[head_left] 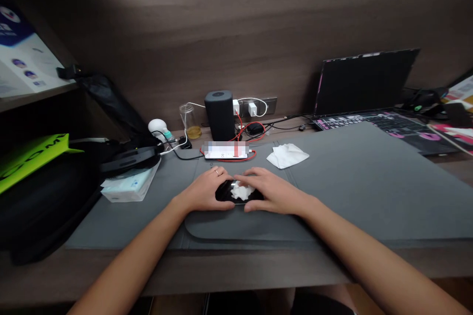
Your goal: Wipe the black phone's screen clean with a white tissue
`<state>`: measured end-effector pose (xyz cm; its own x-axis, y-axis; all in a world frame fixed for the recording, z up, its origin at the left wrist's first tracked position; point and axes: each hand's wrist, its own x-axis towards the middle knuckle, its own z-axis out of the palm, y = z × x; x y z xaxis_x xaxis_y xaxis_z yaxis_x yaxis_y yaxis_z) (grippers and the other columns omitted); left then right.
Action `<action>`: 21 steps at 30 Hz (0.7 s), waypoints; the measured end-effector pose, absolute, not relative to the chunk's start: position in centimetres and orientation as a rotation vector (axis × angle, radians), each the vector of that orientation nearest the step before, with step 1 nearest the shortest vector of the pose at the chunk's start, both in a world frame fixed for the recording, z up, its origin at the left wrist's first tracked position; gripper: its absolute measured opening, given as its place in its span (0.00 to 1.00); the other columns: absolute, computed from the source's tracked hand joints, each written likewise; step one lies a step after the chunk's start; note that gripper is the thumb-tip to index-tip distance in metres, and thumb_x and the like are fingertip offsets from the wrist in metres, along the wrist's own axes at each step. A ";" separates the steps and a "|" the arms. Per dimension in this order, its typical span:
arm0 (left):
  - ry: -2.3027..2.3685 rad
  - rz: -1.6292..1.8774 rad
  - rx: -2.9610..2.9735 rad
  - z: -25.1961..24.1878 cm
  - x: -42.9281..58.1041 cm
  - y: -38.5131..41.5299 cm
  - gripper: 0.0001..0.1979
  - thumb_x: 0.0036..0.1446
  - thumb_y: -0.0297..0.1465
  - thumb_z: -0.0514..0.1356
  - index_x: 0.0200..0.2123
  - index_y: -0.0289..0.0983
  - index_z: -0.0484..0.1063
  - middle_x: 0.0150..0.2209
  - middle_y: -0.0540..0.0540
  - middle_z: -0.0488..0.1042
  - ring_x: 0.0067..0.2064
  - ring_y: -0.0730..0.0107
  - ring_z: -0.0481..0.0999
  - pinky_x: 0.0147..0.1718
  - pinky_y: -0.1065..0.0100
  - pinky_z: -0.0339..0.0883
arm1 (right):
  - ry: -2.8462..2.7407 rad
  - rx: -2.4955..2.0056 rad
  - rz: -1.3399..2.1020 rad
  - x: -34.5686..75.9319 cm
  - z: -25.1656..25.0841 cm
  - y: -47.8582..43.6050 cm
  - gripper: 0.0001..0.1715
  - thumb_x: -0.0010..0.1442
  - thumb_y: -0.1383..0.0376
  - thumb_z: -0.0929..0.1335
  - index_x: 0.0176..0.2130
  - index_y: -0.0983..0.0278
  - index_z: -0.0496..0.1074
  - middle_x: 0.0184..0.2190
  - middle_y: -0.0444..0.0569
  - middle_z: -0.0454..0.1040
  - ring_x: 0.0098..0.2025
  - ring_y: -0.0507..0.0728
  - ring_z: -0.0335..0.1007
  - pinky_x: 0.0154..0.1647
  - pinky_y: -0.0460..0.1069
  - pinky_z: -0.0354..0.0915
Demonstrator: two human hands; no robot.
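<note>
On the grey desk mat lies a flat, glossy black object, perhaps a phone, with a crumpled white tissue on its middle. Around its left end curls my left hand, thumb on the near edge and fingers along the far edge; a ring shows on one finger. My right hand spans the right end the same way, its fingertips reaching over the tissue. Whether those fingertips press on the tissue I cannot tell. The hands hide both ends of the black object.
A phone with a lit screen and red cable lies beyond my hands. Around are a folded white cloth, a tissue pack, a black speaker, a glass bottle, an open laptop and a black bag.
</note>
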<state>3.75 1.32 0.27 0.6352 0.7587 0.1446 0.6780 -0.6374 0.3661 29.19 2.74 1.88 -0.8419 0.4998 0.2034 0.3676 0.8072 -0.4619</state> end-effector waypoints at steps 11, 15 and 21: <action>1.152 0.432 2.582 0.3 3.7 1.3 0.28 0.52 0.46 0.67 0.52 0.39 0.70 0.46 0.43 0.71 0.47 0.55 0.70 0.48 0.56 0.67 | -2.686 -0.705 0.578 29.0 1.6 2.8 0.43 0.63 0.43 0.67 0.68 0.61 0.59 0.60 0.62 0.68 0.60 0.67 0.62 0.59 0.61 0.62; 1.138 0.425 2.572 0.3 3.8 1.3 0.27 0.52 0.45 0.67 0.52 0.39 0.69 0.46 0.43 0.70 0.48 0.55 0.70 0.49 0.56 0.67 | -2.730 -0.550 0.610 28.8 1.4 2.8 0.45 0.62 0.44 0.68 0.69 0.60 0.58 0.63 0.59 0.67 0.64 0.66 0.58 0.62 0.61 0.59; 1.148 0.423 2.588 0.3 3.7 1.3 0.28 0.52 0.46 0.67 0.53 0.38 0.69 0.46 0.42 0.70 0.48 0.55 0.70 0.49 0.55 0.67 | -2.687 -0.655 0.574 29.0 1.4 3.1 0.42 0.64 0.44 0.67 0.68 0.62 0.59 0.61 0.60 0.68 0.64 0.67 0.59 0.61 0.62 0.60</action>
